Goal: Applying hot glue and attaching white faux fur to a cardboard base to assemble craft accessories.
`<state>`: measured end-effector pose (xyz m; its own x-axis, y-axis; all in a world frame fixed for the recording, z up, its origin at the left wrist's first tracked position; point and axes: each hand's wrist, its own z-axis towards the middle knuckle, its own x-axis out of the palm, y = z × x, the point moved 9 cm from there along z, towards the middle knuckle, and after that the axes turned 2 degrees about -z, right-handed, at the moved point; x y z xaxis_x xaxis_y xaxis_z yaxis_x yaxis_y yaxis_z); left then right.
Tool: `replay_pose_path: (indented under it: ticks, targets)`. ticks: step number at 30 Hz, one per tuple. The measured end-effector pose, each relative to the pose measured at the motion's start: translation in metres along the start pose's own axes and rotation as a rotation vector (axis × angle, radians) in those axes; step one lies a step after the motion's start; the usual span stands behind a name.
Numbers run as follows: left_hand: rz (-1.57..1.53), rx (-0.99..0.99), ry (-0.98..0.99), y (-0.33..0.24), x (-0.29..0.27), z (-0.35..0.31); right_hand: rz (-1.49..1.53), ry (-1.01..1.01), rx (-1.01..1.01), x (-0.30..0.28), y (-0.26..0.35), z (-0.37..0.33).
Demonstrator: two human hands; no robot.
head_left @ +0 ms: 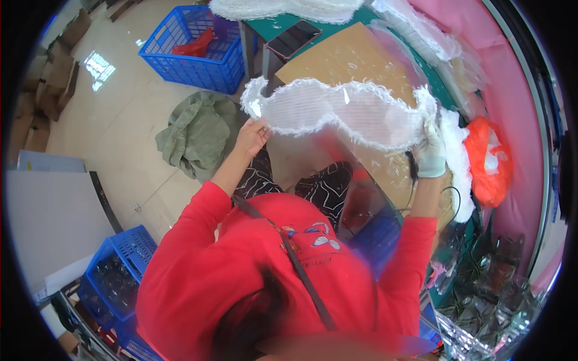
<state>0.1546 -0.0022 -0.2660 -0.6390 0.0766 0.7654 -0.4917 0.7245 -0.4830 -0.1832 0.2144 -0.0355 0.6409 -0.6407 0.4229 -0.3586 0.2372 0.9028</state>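
Observation:
A moustache-shaped white panel (pixel 355 117) stretches between my two hands, above my lap and the edge of a cardboard sheet (pixel 346 57). Its middle looks sheer and ribbed, and a shaggy white fringe runs round its rim. My bare left hand (pixel 253 136) pinches the underside of its left end, where the tip curls up. On my right hand (pixel 431 147) is a pale work glove; it grips the fringed right end, with some fingers hidden. Just left of that glove, a dark object (pixel 412 165) with a thin cord lies on the cardboard, its kind unclear.
White fringed pieces (pixel 289 7) lie on the green tabletop (pixel 265 29), near a phone (pixel 294 40). An orange-red plastic bag (pixel 489 162) sits at the right. Blue crates (pixel 229 71) and a bundled green cloth (pixel 201 132) are on the floor. Shiny packets (pixel 494 289) lie lower right.

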Motion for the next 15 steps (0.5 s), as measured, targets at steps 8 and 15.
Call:
replay_pose_path:
  ticks: [8,15]
  targets:
    - [0.093,0.208,-0.043,-0.052,0.004,-0.017,-0.106,0.055,0.015,0.001,-0.022,0.021]
    - [0.163,0.278,-0.055,-0.080,0.022,-0.023,-0.130,0.051,0.058,-0.006,-0.035,0.040]
